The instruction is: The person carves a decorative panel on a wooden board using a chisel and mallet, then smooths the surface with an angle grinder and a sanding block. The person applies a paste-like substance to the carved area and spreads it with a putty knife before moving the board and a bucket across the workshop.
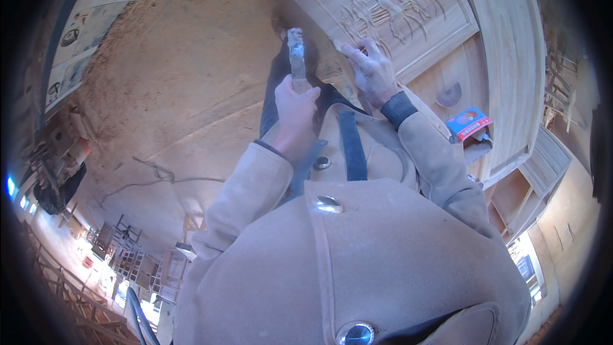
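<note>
Likely edge work, carved panel (397, 11).
My left hand (297, 105) grips whitish tool (295, 51); right hand (374, 76) curled, hold unclear; next needs steadiness.

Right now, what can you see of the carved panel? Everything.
The carved panel looks like pale wood: plant-like relief inside a rectangular moulded border. It sits upper right of centre, skewed in view, carved face toward the camera, top cut off. The right hand overlaps its lower-left edge in view; contact is unclear.
</note>
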